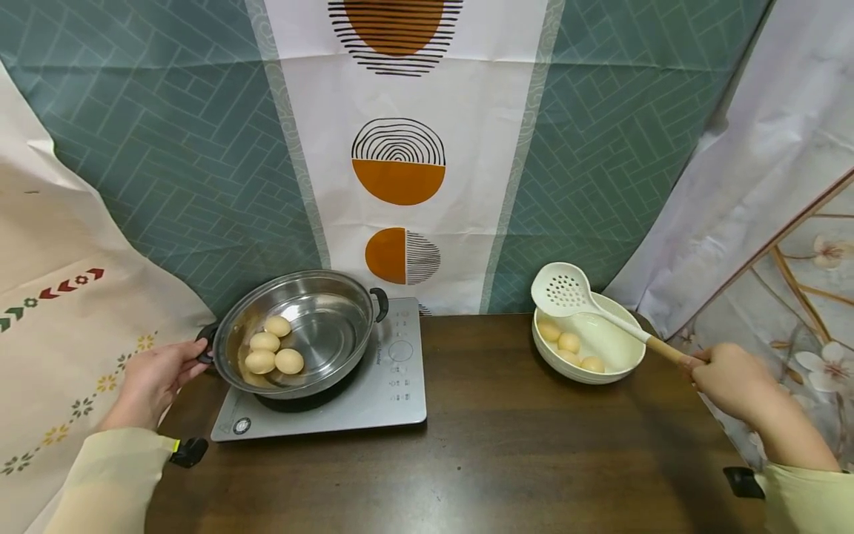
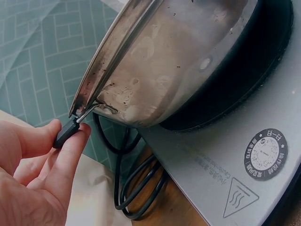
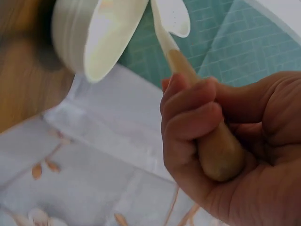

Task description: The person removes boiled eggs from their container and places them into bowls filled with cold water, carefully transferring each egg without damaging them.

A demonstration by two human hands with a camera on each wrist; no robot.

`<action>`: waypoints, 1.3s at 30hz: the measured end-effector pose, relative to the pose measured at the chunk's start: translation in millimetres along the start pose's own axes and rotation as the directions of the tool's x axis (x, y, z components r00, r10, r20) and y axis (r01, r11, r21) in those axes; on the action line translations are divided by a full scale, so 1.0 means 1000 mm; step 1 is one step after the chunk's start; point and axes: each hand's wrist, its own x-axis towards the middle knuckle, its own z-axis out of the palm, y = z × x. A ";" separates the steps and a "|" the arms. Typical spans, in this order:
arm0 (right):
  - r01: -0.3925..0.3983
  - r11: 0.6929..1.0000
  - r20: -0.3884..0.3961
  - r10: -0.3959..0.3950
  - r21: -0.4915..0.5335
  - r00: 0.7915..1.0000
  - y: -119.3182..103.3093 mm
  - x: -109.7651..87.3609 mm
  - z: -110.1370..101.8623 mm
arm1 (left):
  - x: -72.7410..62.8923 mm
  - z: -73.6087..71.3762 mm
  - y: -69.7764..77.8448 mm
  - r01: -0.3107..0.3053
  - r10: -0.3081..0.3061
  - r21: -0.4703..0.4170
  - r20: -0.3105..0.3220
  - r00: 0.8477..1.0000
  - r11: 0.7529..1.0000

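A steel pot [image 1: 327,348] with several eggs [image 1: 276,362] at its left side sits tilted on a silver induction cooker [image 1: 394,400]. My left hand [image 1: 152,378] pinches the pot's black side handle [image 2: 67,133] between thumb and fingers. On the right, my right hand [image 1: 734,382] grips the wooden handle [image 3: 218,153] of a white slotted skimmer [image 1: 563,289]. The skimmer's perforated head hangs over the back left rim of a white bowl [image 1: 617,356]. Nothing lies on the head's visible face. Several eggs [image 1: 568,343] rest in the bowl, along its left side.
A dark wooden table [image 1: 494,430] carries the cooker and the bowl. Patterned cloths hang behind the table [image 1: 467,148] and along both sides. Looped black cable [image 2: 123,188] lies beside the cooker under the pot handle.
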 end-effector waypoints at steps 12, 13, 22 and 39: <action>0.205 0.970 0.032 -0.211 0.130 0.977 -0.085 0.015 0.012 | -0.002 -0.006 -0.004 0.004 -0.004 0.004 -0.018 1.000 1.000; 0.210 0.968 0.038 -0.217 0.138 0.975 -0.095 0.016 0.014 | -0.002 -0.007 -0.005 0.003 -0.003 0.000 -0.014 1.000 1.000; 0.329 0.925 0.004 -0.336 0.191 0.942 -0.176 0.026 0.030 | -0.003 -0.005 -0.005 -0.006 0.007 0.013 -0.022 1.000 1.000; 0.338 0.941 -0.097 -0.338 -0.013 0.936 -0.275 0.042 0.085 | 0.000 0.001 -0.002 0.002 -0.002 0.013 -0.050 0.999 1.000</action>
